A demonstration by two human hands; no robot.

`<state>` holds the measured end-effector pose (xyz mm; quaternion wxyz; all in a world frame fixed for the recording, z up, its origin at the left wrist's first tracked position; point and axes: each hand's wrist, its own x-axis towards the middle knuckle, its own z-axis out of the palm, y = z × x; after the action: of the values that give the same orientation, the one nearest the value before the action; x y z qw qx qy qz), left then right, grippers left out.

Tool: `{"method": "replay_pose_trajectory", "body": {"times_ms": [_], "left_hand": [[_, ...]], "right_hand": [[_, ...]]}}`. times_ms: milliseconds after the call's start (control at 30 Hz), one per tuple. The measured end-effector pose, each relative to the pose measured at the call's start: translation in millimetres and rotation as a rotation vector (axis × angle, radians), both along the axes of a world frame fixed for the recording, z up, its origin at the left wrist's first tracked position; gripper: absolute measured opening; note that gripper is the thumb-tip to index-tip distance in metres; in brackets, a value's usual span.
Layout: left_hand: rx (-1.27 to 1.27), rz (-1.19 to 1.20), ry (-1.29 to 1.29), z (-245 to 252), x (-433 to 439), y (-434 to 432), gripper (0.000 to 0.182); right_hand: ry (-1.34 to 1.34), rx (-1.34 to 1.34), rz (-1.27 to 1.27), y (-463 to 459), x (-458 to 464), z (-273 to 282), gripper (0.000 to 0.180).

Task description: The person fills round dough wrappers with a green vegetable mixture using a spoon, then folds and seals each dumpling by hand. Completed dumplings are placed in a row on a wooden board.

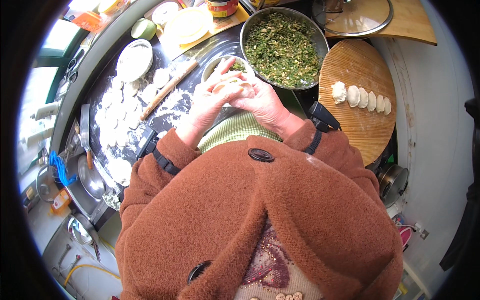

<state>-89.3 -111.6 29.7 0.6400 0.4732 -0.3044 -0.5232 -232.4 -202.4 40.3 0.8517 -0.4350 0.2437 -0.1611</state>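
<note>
My left hand [210, 93] and my right hand [264, 103] meet in front of me, both gripping one dumpling [234, 87] with a little green filling showing at its top. Just behind them a small white bowl [207, 71] with green filling is partly hidden. A large metal bowl of chopped green filling [283, 47] stands beyond my right hand. Several folded dumplings [353, 96] lie in a row on a round slatted mat [352, 137] at the right. Left of my hands are a wooden rolling pin [168, 90] and several floured dough rounds [120, 108].
A bowl of flour [134, 60] stands at the back left, near a green vegetable piece [143, 29]. A cleaver [85, 127] lies by the sink [77, 198] at the left. A glass lid [352, 17] rests on a wooden board [412, 22] at the back right.
</note>
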Motion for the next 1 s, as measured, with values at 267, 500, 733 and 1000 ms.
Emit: {"method": "replay_pose_trajectory", "body": {"times_ms": [267, 500, 733, 1000], "left_hand": [[0.034, 0.057, 0.075, -6.9, -1.9, -2.1, 0.028], [0.065, 0.051, 0.080, 4.5, -4.4, -1.5, 0.024], [0.030, -0.087, -0.334, -6.0, 8.2, -6.2, 0.024], [0.092, 0.060, 0.306, -7.8, 6.9, -2.8, 0.039]], "right_hand": [[0.010, -0.027, 0.036, -1.1, 0.0, 5.1, 0.052], [0.105, -0.082, 0.046, -3.0, -1.0, 5.4, 0.050], [0.108, -0.126, 0.145, -4.4, -2.8, 1.6, 0.043], [-0.078, 0.262, 0.092, -8.5, -2.6, 4.3, 0.040]]}}
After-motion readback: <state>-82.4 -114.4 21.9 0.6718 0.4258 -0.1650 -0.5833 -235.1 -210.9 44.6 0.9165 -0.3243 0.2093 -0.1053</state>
